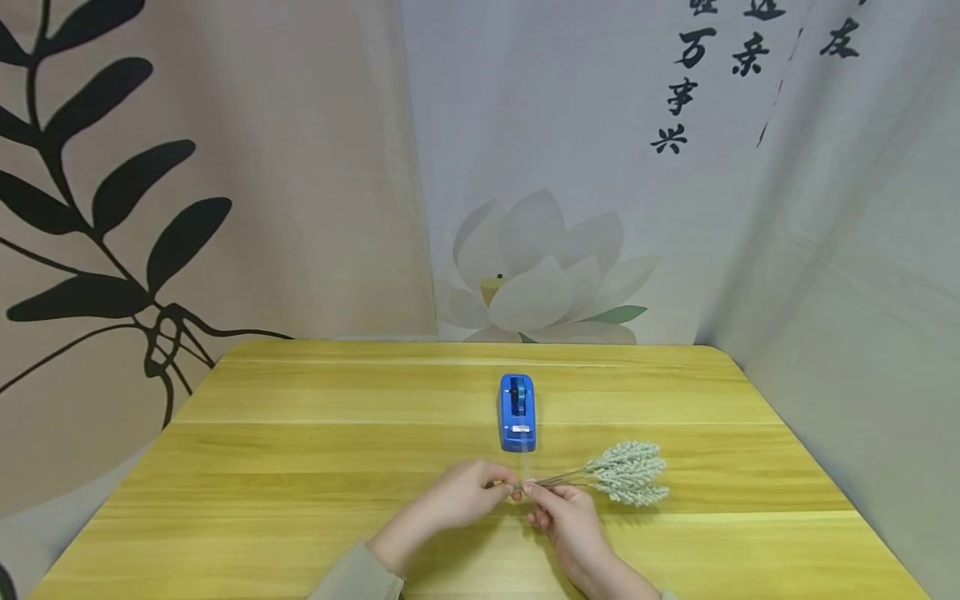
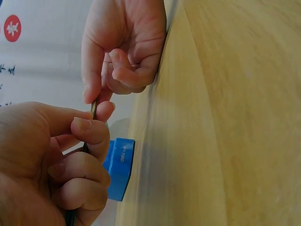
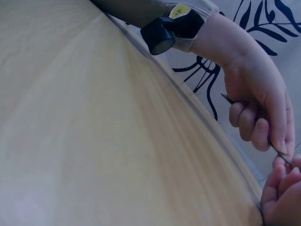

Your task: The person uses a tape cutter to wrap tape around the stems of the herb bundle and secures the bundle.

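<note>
Here, both your hands meet over the near middle of the wooden table (image 1: 300, 433), clamped on a small bundle of thin stems (image 1: 564, 478). A clear strip (image 1: 526, 465) seems to run from the blue dispenser (image 1: 517, 412), just beyond your fingers, toward the place where your hands meet; whether it sticks to the stems is hidden by your fingertips. To work well at this point, it would help to pinch the stems firmly side by side, hold the strip flat and lightly taut, and roll the bundle slowly, so that the strip neither creases nor twists; a hard tug might drag the dispenser nearer.

Your left hand (image 1: 468, 496) pinches the stems with thumb and forefinger, its other fingers curled round their lower end, and a tip pokes out past them on the left. Your right hand (image 1: 573, 529) pinches the stems just to the right of that, between thumb and forefinger. Farther right, beyond both grips and touched by neither, the pale green flower heads (image 1: 630, 473) fan out over the table
</note>
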Demonstrator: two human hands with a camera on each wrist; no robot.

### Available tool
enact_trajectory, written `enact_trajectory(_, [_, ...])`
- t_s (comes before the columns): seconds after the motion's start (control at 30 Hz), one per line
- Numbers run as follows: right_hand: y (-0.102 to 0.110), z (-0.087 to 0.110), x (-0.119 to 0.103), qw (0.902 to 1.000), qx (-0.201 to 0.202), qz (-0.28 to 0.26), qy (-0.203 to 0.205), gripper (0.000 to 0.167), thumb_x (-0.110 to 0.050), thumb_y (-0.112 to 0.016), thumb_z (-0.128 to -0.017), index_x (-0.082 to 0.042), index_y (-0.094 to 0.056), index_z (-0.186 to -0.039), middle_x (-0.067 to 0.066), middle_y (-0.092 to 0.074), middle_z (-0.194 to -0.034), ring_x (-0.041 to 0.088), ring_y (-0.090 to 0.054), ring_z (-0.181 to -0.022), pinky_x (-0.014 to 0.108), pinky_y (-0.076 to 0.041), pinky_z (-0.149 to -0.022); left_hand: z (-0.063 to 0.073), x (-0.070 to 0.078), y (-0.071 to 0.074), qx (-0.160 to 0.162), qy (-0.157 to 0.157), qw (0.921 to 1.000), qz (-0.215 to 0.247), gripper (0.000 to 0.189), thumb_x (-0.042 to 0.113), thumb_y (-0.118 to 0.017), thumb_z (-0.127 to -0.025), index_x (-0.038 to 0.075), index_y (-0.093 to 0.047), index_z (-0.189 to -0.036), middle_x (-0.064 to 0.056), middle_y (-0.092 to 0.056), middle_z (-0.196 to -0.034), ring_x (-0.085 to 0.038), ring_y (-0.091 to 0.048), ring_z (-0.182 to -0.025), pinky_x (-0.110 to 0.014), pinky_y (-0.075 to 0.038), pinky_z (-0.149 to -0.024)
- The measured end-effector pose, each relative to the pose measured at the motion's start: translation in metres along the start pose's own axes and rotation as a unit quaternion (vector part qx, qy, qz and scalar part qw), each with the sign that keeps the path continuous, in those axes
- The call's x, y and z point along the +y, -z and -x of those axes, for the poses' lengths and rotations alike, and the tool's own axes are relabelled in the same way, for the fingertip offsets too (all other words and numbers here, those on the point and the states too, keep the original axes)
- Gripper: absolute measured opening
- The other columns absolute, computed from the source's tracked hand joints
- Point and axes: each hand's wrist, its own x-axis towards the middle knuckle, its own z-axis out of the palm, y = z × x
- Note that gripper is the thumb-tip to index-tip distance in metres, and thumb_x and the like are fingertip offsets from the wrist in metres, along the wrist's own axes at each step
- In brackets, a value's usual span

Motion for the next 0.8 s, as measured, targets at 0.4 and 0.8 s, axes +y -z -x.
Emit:
enact_trajectory(0.4, [0.010, 0.003, -0.008, 0.9961, -0.059, 0.048, -0.044, 0.026, -0.009, -0.062, -0.091, 0.013, -0.064, -0.104, -0.002, -0.055, -0.067, 0.006, -0.038, -0.054, 0.019, -0.042, -0.053, -0.002, -0.005, -0.002, -0.018, 0.007, 0.9998, 0.000, 0.016, 0.018, -0.057, -0.096, 0.014, -0.073, -0.097, 0.005, -0.058, -0.072, -0.004, -0.039, -0.051, -0.019, -0.036, -0.048])
enact_trajectory(0.8, [0.032, 0.012, -0.022, 0.9807, -0.143, 0.117, -0.064, 0.042, -0.016, -0.061, -0.094, 0.015, -0.056, -0.121, -0.004, -0.046, -0.064, 0.006, -0.042, -0.056, 0.021, -0.049, -0.055, -0.003, -0.010, -0.006, -0.023, 0.010, 0.9997, -0.004, 0.016, 0.017, -0.057, -0.096, 0.013, -0.071, -0.092, 0.007, -0.052, -0.062, -0.003, -0.038, -0.048, -0.018, -0.035, -0.045])
